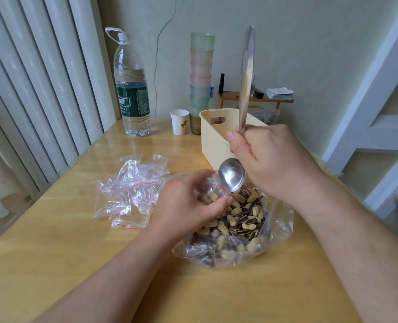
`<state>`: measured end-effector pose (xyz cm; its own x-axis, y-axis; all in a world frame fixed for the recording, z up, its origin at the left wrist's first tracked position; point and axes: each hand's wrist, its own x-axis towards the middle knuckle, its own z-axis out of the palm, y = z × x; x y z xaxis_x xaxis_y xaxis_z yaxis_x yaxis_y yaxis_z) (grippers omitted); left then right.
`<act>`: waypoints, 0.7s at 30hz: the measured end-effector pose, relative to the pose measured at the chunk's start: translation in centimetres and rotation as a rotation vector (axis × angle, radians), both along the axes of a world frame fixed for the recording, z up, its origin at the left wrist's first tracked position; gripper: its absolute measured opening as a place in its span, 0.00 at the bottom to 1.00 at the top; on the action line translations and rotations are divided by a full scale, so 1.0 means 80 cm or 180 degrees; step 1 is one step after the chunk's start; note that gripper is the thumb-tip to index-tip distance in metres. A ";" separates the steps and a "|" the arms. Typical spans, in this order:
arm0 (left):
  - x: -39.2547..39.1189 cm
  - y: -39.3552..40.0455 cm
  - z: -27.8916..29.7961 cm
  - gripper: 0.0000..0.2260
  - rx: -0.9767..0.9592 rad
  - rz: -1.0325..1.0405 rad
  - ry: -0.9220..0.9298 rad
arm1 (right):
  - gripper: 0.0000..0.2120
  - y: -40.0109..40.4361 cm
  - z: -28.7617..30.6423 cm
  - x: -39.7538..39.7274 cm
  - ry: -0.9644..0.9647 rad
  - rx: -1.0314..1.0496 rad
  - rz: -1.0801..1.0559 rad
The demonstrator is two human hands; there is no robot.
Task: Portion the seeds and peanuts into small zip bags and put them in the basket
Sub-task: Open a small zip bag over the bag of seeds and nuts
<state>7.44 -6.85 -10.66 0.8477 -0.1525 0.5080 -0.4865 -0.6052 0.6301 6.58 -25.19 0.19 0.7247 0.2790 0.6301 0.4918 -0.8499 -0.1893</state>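
Observation:
A large clear bag (279, 220) of mixed sunflower seeds and peanuts (244, 217) lies open on the wooden table. My left hand (186, 201) pinches a small zip bag (208, 190) with a red seal over it; a few peanuts show inside. My right hand (270, 159) grips a long steel spoon (231, 176) by its handle, which points up. The empty bowl tilts down at the small bag's mouth. The cream basket (213, 138) stands just behind my hands.
A pile of empty small zip bags (130, 190) lies to the left. At the back stand a big water bottle (132, 89), a paper cup (179, 121), a tall stack of pastel cups (201, 80) and a small wooden shelf (272, 99) with oddments.

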 end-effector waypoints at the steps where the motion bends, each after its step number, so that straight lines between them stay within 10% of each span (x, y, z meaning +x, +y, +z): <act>1: 0.000 -0.001 0.001 0.35 0.0003 0.0015 0.0024 | 0.23 -0.001 0.000 -0.001 -0.0065 -0.0017 0.0012; 21: 0.009 -0.018 0.048 0.31 -0.1253 -0.1022 0.0986 | 0.19 -0.070 -0.094 -0.001 0.0046 0.0984 -0.0591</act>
